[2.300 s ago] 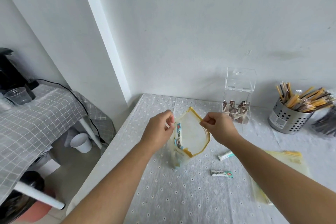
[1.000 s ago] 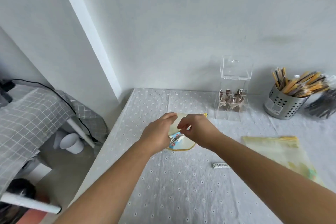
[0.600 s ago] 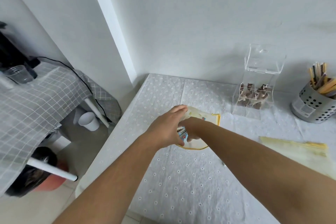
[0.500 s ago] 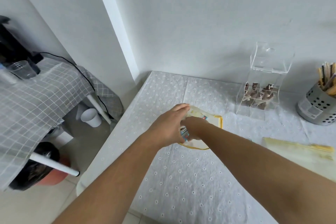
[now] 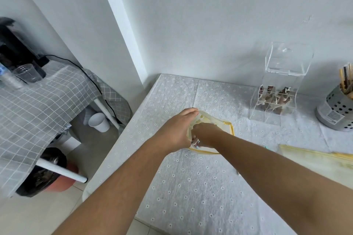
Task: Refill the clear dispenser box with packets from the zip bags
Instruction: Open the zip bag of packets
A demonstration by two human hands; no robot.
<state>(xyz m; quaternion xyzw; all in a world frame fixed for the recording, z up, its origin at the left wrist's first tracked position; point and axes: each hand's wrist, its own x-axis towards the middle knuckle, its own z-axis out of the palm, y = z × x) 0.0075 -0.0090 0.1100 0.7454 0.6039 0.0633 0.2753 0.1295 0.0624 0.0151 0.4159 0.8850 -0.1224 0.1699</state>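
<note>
The zip bag (image 5: 219, 129) is a clear pouch with a yellow-edged mouth, lying on the table (image 5: 200, 187) with its opening spread wide; a few small packets (image 5: 195, 142) with blue and red print show at its near edge. The left hand (image 5: 176, 129) reaches in from the lower left, palm turned inward, fingers curled over the bag's left rim and holding it. The right hand (image 5: 205, 133) comes across from the lower right and is pushed into the mouth of the bag, fingers hidden inside, so whether it grips a packet cannot be told. The bag sits directly under and between both hands. The clear dispenser box (image 5: 277, 89), lid raised, stands well apart near the wall with brown packets at its bottom. A second zip bag (image 5: 315, 160) lies flat to the right.
</note>
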